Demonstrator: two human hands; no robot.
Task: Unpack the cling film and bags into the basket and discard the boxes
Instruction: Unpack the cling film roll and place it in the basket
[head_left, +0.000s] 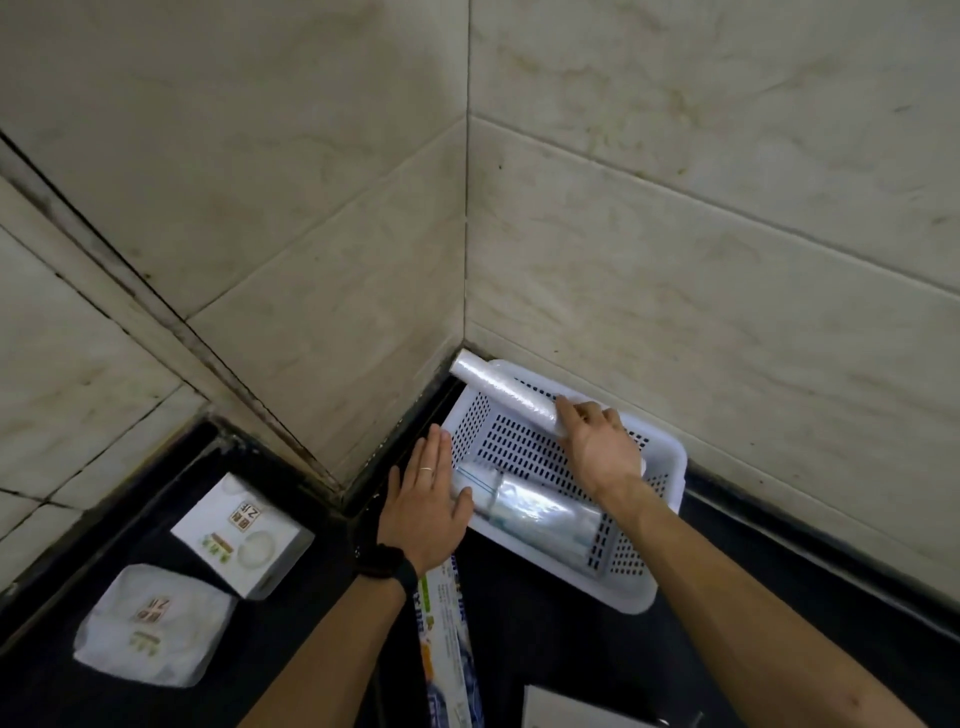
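1. White perforated basket (613, 587) sits in the tiled corner on the dark counter (779, 597). Only the head view here.
2. Risk: the cling film roll (504, 397) lies diagonally, far end propped over the basket's back rim against the wall. If we let go now, we reckon it stays perched or rolls out behind.
3. Risk: the basket rim is light plastic; pushing the roll down could skid or tip it. Our left hand (428, 501) bracing the near-left rim should counter that.
4. Bags (540, 512) in clear wrap already lie in the basket, touching the left fingertips; the roll may bind against them.
5. Grip: our right hand (602, 444) lies over the roll's near end, fingers loosely curled on it, not a full clamp. Left hand is flat and open, holding nothing.
6. Remaining: two white boxes (241, 532) at left and a long printed box (444, 629) by the left wrist, not yet discarded.
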